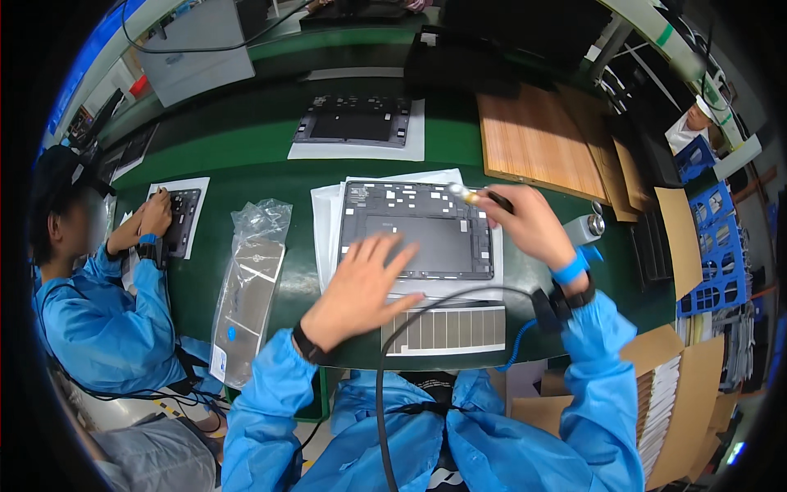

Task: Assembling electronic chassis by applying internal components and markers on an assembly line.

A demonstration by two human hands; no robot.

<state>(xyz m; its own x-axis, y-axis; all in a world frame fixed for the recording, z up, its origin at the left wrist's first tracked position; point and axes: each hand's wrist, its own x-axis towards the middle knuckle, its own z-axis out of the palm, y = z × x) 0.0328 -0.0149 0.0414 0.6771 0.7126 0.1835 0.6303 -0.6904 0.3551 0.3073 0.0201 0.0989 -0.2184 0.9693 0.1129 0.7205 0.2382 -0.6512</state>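
Note:
A flat dark tablet back housing, dotted with small white patches, lies on white sheets before me. My left hand is open over its near left corner, fingers spread and palm down; whether the fingertips touch it I cannot tell. My right hand is closed around the black handle of a small brush. The brush's pale tip hovers over or touches the housing's far right corner. Nearer me lies a sheet of grey-brown rectangular pieces.
A clear plastic bag with similar sheets lies at left. A metal-topped bottle stands at right, near wooden boards. Another housing lies farther back. At left a co-worker handles one too. A black cable crosses my front.

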